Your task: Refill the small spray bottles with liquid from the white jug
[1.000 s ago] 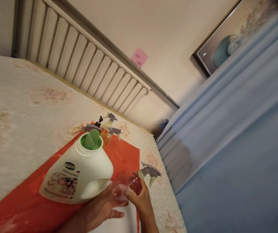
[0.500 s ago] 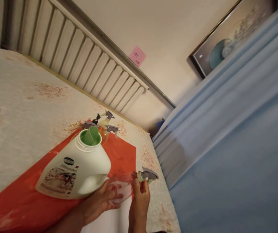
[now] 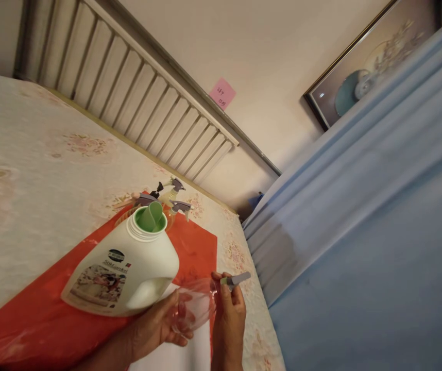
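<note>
Clear spray bottle (image 3: 196,308), lower middle of frame: see-through, pinkish cast, rounded body, tilted sideways, neck end toward frame right. Grey spray head (image 3: 239,279) with pale collar at the neck; can't tell if fully seated. Left hand (image 3: 167,323) cups the body, right hand (image 3: 229,312) grips around neck and collar. White jug (image 3: 139,270) just left.

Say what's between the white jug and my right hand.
In the head view, the clear bottle and your left hand lie between the white jug and your right hand.
</note>
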Tool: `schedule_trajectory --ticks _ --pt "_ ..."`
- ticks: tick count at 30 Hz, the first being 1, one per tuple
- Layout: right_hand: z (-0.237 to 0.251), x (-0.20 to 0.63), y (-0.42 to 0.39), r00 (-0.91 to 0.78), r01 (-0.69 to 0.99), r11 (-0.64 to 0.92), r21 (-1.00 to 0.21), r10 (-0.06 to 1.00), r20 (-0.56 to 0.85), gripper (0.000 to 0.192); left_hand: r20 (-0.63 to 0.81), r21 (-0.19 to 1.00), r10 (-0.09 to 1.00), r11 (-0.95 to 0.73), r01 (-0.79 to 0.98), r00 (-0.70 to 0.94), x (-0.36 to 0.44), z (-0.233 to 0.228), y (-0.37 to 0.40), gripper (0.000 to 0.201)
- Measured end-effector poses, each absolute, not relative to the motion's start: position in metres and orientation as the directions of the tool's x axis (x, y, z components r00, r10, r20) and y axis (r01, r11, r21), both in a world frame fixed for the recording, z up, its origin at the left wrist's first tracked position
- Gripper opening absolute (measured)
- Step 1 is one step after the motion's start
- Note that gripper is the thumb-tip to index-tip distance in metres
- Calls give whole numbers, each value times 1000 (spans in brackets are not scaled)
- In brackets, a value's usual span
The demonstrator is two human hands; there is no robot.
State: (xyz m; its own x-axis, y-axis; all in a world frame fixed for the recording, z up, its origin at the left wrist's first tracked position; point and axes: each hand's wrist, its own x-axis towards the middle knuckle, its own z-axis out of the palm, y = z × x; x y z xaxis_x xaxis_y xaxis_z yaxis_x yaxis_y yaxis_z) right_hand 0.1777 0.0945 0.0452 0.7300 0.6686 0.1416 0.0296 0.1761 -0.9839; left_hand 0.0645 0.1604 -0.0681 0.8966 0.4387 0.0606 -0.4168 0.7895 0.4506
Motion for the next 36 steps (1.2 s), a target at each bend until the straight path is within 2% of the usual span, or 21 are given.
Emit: schedule_trajectory --ticks 3,7,9,12,16,20,23,27,28,31,33,36 --pt "49 178 93 742 54 162 -985 654 148 44 43 454 394 811 -369 918 65 -65 159 54" --pt "48 181 91 780 36 187 -982 608 145 46 146 466 427 766 -443 892 58 -54 159 44" --pt "45 184 90 786 21 192 -981 604 135 48 186 506 437 725 -467 880 53 -48 160 49" --pt "44 187 89 789 12 195 -981 600 129 50 160 535 450 708 -461 878 51 -48 162 60" --pt "48 185 89 787 -24 229 -973 605 123 47 85 520 429 751 -407 899 58 -61 163 42" --pt "52 184 87 785 -19 239 -971 605 134 45 108 483 361 795 -367 926 62 -64 161 54" --pt "50 187 86 801 35 201 -979 581 148 46 136 457 425 774 -437 895 60 -58 160 49" --pt "46 192 85 816 66 175 -982 557 154 47 68 535 504 710 -458 861 57 -53 162 77" --pt "46 192 85 816 57 182 -982 558 151 47 65 558 508 695 -454 859 57 -54 163 73" --pt "48 190 86 809 5 226 -974 571 136 47 87 562 458 711 -423 884 59 -60 163 39" --pt "50 188 86 805 -27 249 -968 580 127 45 88 516 420 756 -402 903 61 -64 162 43" --pt "52 185 87 807 -39 246 -968 580 115 43 102 464 441 772 -435 892 62 -65 161 45"
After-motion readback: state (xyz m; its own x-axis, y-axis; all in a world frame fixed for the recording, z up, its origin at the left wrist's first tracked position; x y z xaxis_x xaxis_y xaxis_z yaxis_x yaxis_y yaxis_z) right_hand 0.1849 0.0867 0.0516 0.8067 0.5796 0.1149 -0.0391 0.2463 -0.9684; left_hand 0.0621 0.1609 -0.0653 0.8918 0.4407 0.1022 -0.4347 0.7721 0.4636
